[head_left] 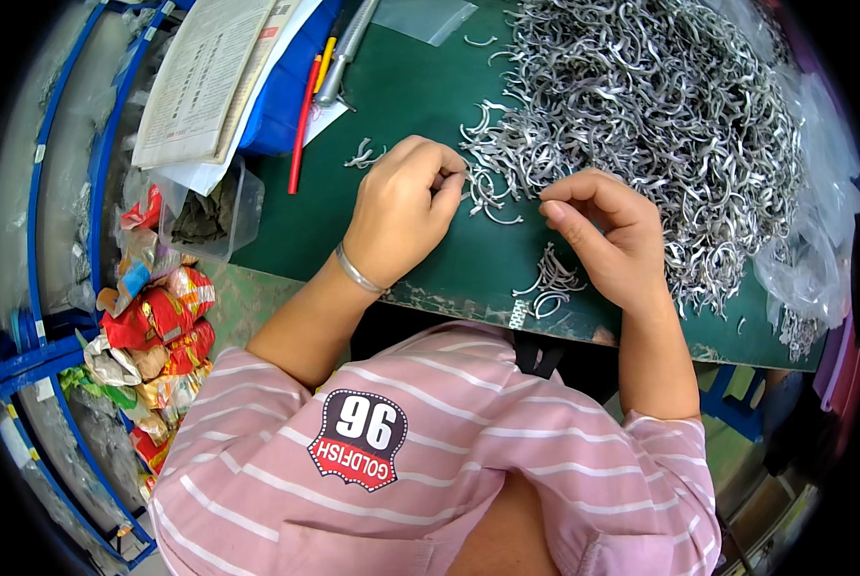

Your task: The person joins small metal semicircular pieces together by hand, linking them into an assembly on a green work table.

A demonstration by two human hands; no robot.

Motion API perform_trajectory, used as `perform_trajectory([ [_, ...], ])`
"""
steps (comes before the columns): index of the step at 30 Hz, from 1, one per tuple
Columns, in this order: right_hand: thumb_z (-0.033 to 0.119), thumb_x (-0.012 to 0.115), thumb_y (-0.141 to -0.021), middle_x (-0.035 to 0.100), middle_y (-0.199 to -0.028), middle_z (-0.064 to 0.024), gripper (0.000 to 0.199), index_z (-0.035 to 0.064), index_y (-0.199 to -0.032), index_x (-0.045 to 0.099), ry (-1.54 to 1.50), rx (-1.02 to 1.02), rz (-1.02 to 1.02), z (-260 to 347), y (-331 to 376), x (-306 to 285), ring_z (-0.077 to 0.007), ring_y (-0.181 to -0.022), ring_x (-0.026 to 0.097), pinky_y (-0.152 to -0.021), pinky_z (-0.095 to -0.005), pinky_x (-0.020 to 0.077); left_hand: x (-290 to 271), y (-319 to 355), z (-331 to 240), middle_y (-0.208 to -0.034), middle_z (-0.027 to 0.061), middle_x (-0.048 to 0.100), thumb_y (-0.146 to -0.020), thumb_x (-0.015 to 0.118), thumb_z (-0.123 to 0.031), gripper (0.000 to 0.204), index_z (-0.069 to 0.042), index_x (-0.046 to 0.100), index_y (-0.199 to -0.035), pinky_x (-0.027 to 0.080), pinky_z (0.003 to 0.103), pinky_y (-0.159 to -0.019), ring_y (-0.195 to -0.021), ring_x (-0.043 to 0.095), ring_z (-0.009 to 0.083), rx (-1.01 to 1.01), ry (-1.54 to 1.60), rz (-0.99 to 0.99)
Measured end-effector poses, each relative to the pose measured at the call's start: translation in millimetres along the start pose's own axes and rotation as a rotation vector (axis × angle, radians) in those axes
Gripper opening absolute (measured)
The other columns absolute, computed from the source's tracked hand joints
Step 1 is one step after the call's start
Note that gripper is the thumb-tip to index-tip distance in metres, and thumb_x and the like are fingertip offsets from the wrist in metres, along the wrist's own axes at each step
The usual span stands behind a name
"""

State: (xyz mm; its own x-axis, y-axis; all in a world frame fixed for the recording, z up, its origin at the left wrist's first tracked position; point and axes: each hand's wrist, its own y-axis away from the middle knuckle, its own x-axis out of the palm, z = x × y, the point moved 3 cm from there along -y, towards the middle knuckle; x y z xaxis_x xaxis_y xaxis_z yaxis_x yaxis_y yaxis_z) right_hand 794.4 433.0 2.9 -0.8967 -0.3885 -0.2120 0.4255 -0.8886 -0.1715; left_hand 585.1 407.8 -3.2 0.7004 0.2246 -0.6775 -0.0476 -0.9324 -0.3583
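Observation:
A large heap of small curved silver metal pieces (pixel 651 125) covers the right half of the green table (pixel 344 221). My left hand (pixel 403 206) is closed at the heap's left edge, thumb and forefinger pinched beside some loose curved pieces (pixel 488 197). Whatever sits in that pinch is too small to make out. Over the heap's near edge, my right hand (pixel 610 235) brings thumb and forefinger together, and its fingertips hide anything between them. Below it, near the table's front edge, lies a small separate cluster of curved pieces (pixel 553 280). A few more pieces (pixel 363 155) rest left of my left hand.
Printed papers (pixel 200 86) lie over a blue bin (pixel 281 115) at far left, beside a red pen (pixel 303 125) and a grey-handled tool (pixel 346 53). A clear tub (pixel 243 216) holds dark cloth. Clear plastic bags (pixel 819 202) flank the heap. Blue-framed shelving (pixel 36 182) stands left.

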Motion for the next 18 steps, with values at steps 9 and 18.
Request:
perform_trajectory([
  [9, 0.005, 0.073, -0.081, 0.066, -0.083, -0.0080, 0.014, 0.0001, -0.093, 0.069, 0.137, -0.104, 0.105, 3.3, 0.3, 4.3, -0.0148, -0.066, 0.061, -0.059, -0.0262, 0.0487, 10.2, 8.1, -40.0, -0.091, 0.0092, 0.061, -0.068, 0.075, 0.007, 0.031, -0.004, 0.064, -0.095, 0.048, 0.028, -0.068, -0.078, 0.060, 0.0211, 0.301, 0.126, -0.085],
  [18, -0.002, 0.068, -0.081, 0.064, -0.087, -0.0090, 0.008, 0.0006, -0.088, 0.064, 0.084, -0.232, 0.099, 4.5, -2.3, 4.0, -0.0166, -0.077, 0.062, -0.065, -0.0267, 0.0489, 23.1, 15.5, -15.9, -0.097, 0.0096, 0.062, -0.078, 0.071, 0.011, 0.025, 0.004, 0.062, -0.100, 0.052, 0.023, -0.070, -0.082, 0.062, 0.0119, -0.160, 0.987, 0.095],
])
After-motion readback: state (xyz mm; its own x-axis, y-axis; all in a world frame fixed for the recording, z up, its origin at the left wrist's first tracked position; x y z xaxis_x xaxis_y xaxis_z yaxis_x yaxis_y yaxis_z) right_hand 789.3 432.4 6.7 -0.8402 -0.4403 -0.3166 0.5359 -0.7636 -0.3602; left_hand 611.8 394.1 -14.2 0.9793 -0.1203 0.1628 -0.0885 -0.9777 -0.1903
